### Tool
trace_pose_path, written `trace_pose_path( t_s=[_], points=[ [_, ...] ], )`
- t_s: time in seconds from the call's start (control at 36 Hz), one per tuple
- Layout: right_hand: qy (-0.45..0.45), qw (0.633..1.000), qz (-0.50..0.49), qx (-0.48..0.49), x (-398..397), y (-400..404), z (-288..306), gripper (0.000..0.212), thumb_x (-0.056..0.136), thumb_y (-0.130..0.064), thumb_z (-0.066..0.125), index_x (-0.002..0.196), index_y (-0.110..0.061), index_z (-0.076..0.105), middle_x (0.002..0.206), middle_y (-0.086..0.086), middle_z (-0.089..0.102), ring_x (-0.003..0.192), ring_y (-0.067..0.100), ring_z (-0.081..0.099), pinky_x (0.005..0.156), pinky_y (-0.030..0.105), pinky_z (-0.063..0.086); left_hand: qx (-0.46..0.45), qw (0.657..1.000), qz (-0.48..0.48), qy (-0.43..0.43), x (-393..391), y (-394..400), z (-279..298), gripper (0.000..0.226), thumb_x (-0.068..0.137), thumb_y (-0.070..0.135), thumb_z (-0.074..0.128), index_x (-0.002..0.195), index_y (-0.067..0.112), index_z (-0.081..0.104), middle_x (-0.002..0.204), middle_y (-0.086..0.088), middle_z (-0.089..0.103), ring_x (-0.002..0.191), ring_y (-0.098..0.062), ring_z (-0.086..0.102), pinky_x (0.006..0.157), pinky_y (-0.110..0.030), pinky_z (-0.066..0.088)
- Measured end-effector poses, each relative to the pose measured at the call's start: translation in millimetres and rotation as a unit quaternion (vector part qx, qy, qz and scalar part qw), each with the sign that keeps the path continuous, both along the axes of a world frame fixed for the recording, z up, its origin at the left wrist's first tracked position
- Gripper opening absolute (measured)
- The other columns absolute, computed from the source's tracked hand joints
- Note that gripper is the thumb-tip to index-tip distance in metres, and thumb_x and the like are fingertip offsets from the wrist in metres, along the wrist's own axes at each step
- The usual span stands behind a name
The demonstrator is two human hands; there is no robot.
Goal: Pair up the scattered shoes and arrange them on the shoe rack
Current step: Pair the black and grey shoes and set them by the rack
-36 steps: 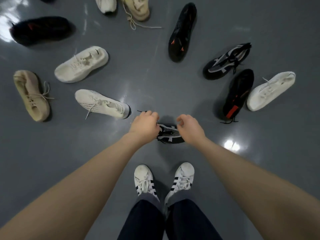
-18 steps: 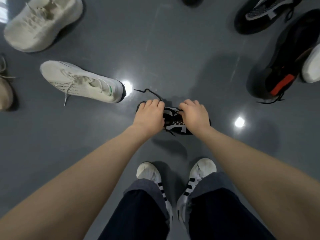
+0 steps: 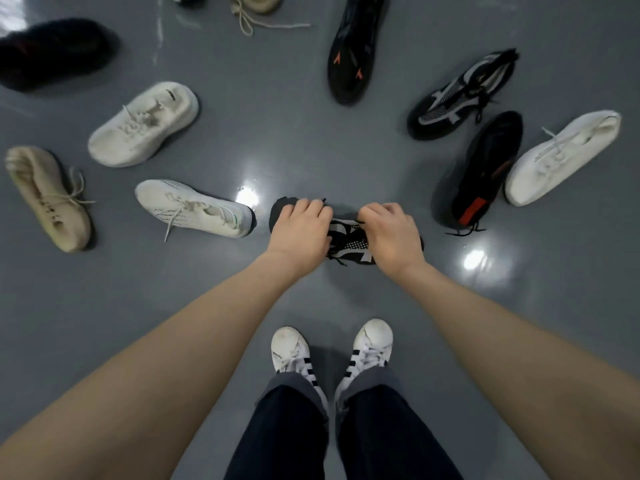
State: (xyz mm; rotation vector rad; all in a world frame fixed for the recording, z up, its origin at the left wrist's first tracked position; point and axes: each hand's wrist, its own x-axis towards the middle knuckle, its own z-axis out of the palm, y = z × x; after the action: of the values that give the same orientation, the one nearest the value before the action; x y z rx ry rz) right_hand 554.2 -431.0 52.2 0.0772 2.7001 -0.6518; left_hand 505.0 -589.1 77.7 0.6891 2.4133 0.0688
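Observation:
A black sneaker with white stripes (image 3: pixel 348 239) lies on the grey floor just ahead of my feet. My left hand (image 3: pixel 300 227) and my right hand (image 3: pixel 389 233) both grip it, fingers curled over its far edge, hiding most of it. Its match, another black-and-white striped sneaker (image 3: pixel 457 95), lies at the upper right. Scattered around are a white mesh sneaker (image 3: pixel 194 211), a chunky cream sneaker (image 3: pixel 142 124), a beige sneaker (image 3: pixel 46 199), a black shoe with orange marks (image 3: pixel 356 46), a black shoe with a red tab (image 3: pixel 481 171) and a white sneaker (image 3: pixel 561 157).
My own feet in white striped trainers (image 3: pixel 332 351) stand right behind the held shoe. A dark fuzzy shoe (image 3: pixel 55 51) sits at the upper left, and a beige shoe with loose laces (image 3: pixel 256 5) lies at the top edge. No shoe rack is in view.
The view has pulled back up after dipping close to the floor, so more shoes show again. Both hands have stayed on the black striped sneaker.

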Motion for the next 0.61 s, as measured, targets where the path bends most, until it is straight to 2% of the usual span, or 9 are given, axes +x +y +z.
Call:
trace_pose_path(
  t_s=[0.14,0.22,0.31,0.39,0.47,0.61],
  points=[
    [0.037,0.999,0.014,-0.015,-20.8,23.5,62.9,0.007,0.09,-0.008,0.052,0.089,-0.008,0.059,0.095,-0.001,0.063,0.098,0.029,0.052,0.069,0.037,0.039,-0.011,0.999,-0.043,0.025,-26.1,19.4,62.1,0.041,0.092,0.033,0.046,0.128,0.015,0.044,0.128,-0.005,0.043,0.12,-0.028,0.039,0.099,-0.036,0.029],
    [0.045,0.999,-0.002,-0.012,-31.7,37.5,100.3,0.01,0.091,-0.009,0.051,0.09,-0.007,0.06,0.095,0.002,0.064,0.099,0.028,0.051,0.074,0.041,0.043,-0.024,0.998,-0.05,0.037,-35.7,37.3,100.9,0.036,0.093,0.032,0.045,0.125,0.016,0.049,0.125,-0.003,0.043,0.116,-0.027,0.041,0.093,-0.034,0.032],
    [0.054,0.998,-0.012,-0.03,-38.6,47.5,127.9,0.012,0.091,-0.009,0.05,0.093,-0.007,0.061,0.096,0.004,0.064,0.097,0.028,0.052,0.079,0.041,0.043,-0.037,0.996,-0.047,0.062,-41.2,58.0,134.6,0.026,0.092,0.02,0.045,0.114,0.013,0.055,0.12,-0.003,0.046,0.114,-0.026,0.041,0.087,-0.032,0.033],
    [0.067,0.997,-0.027,-0.036,-42.3,58.8,151.2,0.011,0.09,-0.005,0.051,0.092,-0.008,0.061,0.096,0.004,0.065,0.096,0.029,0.055,0.086,0.042,0.043,-0.044,0.996,-0.041,0.062,-44.9,77.1,162.3,0.026,0.09,0.017,0.045,0.114,0.011,0.055,0.119,-0.004,0.049,0.116,-0.025,0.043,0.088,-0.03,0.034],
    [0.063,0.997,-0.034,-0.013,-47.5,70.8,172.1,0.012,0.091,-0.007,0.051,0.096,-0.012,0.061,0.102,0.001,0.064,0.105,0.027,0.054,0.106,0.052,0.03,-0.049,0.995,-0.039,0.072,-50.4,91.9,183.5,0.027,0.09,0.012,0.044,0.115,0.012,0.056,0.118,-0.004,0.053,0.114,-0.024,0.046,0.086,-0.03,0.036],
    [0.114,0.991,-0.076,0.005,-63.1,86.9,196.1,0.011,0.089,-0.007,0.055,0.093,-0.014,0.064,0.101,-0.002,0.064,0.109,0.022,0.055,0.111,0.055,0.015,-0.038,0.996,-0.014,0.084,-64.1,113.2,211.5,0.027,0.088,0.004,0.042,0.109,0.01,0.058,0.114,-0.005,0.055,0.109,-0.025,0.05,0.077,-0.029,0.037]
  ],
)
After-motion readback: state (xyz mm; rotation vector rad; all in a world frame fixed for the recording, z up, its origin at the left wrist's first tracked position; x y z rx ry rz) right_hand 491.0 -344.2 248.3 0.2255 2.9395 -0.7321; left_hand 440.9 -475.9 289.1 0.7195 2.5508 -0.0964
